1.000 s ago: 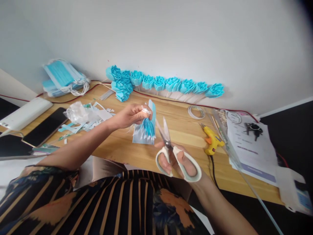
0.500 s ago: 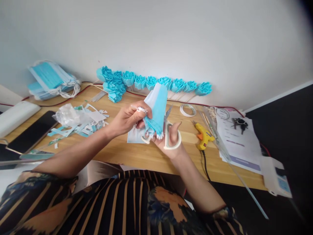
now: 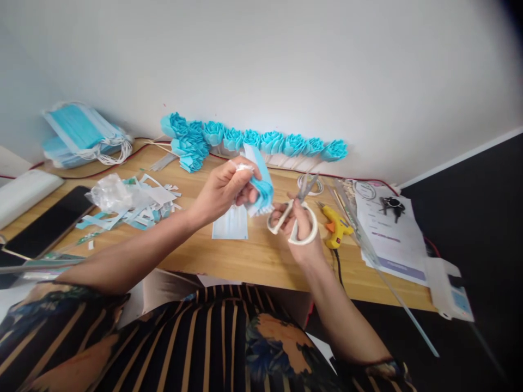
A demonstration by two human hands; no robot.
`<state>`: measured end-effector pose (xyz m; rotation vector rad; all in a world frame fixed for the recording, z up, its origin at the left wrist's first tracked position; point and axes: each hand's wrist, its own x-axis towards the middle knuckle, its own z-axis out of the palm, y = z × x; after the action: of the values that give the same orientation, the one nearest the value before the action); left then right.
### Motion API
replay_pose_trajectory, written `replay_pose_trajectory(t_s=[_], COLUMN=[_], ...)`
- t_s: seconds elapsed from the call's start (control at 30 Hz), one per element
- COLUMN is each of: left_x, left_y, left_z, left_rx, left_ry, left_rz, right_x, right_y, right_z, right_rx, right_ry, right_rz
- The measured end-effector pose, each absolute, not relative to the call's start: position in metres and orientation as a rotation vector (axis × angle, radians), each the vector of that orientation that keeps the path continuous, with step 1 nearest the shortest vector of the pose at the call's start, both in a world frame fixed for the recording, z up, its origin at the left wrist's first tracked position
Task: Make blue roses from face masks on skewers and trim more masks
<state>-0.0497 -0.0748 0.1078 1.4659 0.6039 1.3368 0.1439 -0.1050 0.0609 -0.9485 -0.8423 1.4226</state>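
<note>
My left hand (image 3: 231, 188) is closed on a bunched blue-and-white face mask (image 3: 263, 182), with white ear loops gathered in the fingers. My right hand (image 3: 300, 228) has its thumb and fingers through the white handles of a pair of scissors (image 3: 303, 193). The blades point up and away, slightly apart, to the right of the held mask and not touching it. Under my hands, a pale blue rectangular piece (image 3: 230, 223) lies flat on the wooden table (image 3: 196, 245).
Blue flowers (image 3: 272, 142) line the wall. At left are stacked masks (image 3: 81, 130), cut scraps (image 3: 143, 209), crumpled plastic (image 3: 112, 190) and a phone (image 3: 49, 220). To the right are a yellow glue gun (image 3: 337, 226), a tape roll (image 3: 314, 186), papers (image 3: 388, 234) and keys (image 3: 393, 207).
My right hand has drawn the scissors away to the right from the held mask. My left hand has tilted the mask, which now looks more folded and sits slightly higher.
</note>
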Motion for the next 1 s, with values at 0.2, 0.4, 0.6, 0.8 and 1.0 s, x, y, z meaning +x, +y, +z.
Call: replay_pose_trajectory(t_s=[0.2, 0.4, 0.6, 0.8, 1.0], left_x=[-0.036, -0.056, -0.068, -0.111, -0.124], left_y=[-0.087, -0.100, -0.102, -0.111, -0.107], left_z=[0.086, 0.062, 0.051, 0.048, 0.045], left_rx=[1.375, 1.317, 1.263, 1.378, 1.380], left_ry=[0.887, 1.137, 1.189, 1.227, 1.199], left_rz=[0.851, 0.560, 0.514, 0.408, 0.182], right_x=[0.181, 0.165, 0.130, 0.122, 0.116], right_y=[-0.117, -0.104, -0.069, -0.067, -0.068], right_z=[0.081, 0.069, 0.046, 0.035, 0.035], right_rx=[-1.088, -1.258, -1.595, -1.704, -1.698], right_ry=[-1.158, -1.690, -2.260, -2.411, -2.395], right_rz=[0.956, 1.107, 0.649, 0.405, 0.401])
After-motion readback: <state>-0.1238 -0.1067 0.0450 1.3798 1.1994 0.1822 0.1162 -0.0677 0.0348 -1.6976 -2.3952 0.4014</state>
